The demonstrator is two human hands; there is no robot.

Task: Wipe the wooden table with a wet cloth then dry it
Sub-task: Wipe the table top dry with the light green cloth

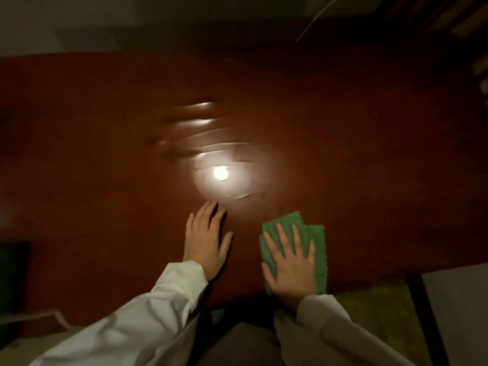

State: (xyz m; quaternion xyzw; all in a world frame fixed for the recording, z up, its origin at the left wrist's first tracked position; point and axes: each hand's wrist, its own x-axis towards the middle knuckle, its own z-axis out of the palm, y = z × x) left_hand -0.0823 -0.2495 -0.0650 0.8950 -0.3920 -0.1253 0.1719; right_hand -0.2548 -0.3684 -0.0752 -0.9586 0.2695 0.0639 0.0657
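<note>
The right hand lies flat on the green cloth, its grip wide, 5 digits spread and straight, pressing the cloth onto the wooden bench at about 5 o'clock, close to the near edge. The left hand rests palm-down just beside it at 6 o'clock, grip wide too, holding nothing. A bright light glare and wet streaks show toward 12 o'clock of the hands.
</note>
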